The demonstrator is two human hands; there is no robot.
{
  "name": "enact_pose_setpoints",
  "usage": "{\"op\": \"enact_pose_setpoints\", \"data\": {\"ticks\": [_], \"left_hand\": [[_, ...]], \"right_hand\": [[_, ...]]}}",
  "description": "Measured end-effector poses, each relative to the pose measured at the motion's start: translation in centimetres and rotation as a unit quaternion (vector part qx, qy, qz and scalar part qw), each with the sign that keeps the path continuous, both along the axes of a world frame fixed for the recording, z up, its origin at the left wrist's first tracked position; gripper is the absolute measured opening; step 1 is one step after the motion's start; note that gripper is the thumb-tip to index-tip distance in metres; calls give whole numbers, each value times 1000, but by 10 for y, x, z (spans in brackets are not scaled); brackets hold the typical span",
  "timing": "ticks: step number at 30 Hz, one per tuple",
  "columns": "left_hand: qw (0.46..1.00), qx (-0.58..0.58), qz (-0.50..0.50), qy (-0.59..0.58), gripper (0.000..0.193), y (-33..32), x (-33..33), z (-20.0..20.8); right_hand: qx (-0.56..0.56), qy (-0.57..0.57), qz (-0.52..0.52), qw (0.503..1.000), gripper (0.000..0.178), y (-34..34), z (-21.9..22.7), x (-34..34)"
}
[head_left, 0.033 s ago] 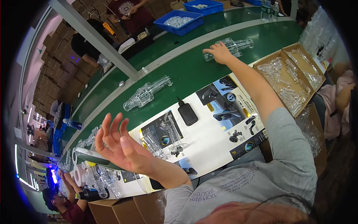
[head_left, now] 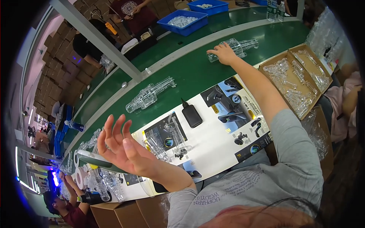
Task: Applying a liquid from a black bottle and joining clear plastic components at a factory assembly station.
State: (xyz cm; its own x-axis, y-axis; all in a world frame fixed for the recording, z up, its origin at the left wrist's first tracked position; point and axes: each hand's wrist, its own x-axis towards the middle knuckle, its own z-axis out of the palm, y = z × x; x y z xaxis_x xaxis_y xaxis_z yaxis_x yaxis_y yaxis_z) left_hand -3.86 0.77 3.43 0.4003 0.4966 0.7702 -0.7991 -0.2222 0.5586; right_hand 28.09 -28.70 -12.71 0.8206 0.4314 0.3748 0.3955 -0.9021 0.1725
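Note:
My right hand (head_left: pixel 227 56) reaches far out over the green work surface. Its fingers are bent over one end of a clear plastic part with a long narrow stem (head_left: pixel 248 45), which lies on its side. The fingertips' exact hold is partly hidden. My left hand (head_left: pixel 127 148) is raised palm up at the near left, fingers apart and nothing in it. Beyond it, a similar clear part (head_left: pixel 146 98) rests on the green surface. Below and right of the left hand, more clear plastic pieces (head_left: pixel 173 140) stand or lie on the white printed sheet (head_left: pixel 213 142).
A black box-shaped device (head_left: pixel 191 115) lies on the sheet. Cardboard trays (head_left: pixel 292 78) of clear pieces stand at the right. Tape rolls (head_left: pixel 80 178) and a grey-white tool (head_left: pixel 95 159) are at the left. A blue bin (head_left: pixel 182 22) and a metal post (head_left: pixel 99 40) stand farther back; other people are nearby.

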Motion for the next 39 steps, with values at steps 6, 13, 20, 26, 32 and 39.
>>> {"op": "enact_pose_setpoints", "data": {"ticks": [6,13,20,26,32,39], "left_hand": [[1000,2,-8,2,45,4,1,-1],[999,4,-32,-11,45,-2,6,-1],[987,35,-148,-44,44,-16,-6,-1],[974,166,-154,-27,42,-12,-39,6],[966,247,55,-50,27,19,-100,12],[708,303,581,262,32,189,-160,-66]], "right_hand": [[-21,36,-21,999,63,2,-11,9],[-35,72,-38,996,77,0,-4,10],[246,-12,136,960,69,45,43,-76],[378,-52,219,898,41,94,18,-204],[466,-15,204,861,35,88,-10,-213],[481,1,204,853,36,79,-16,-210]]}}
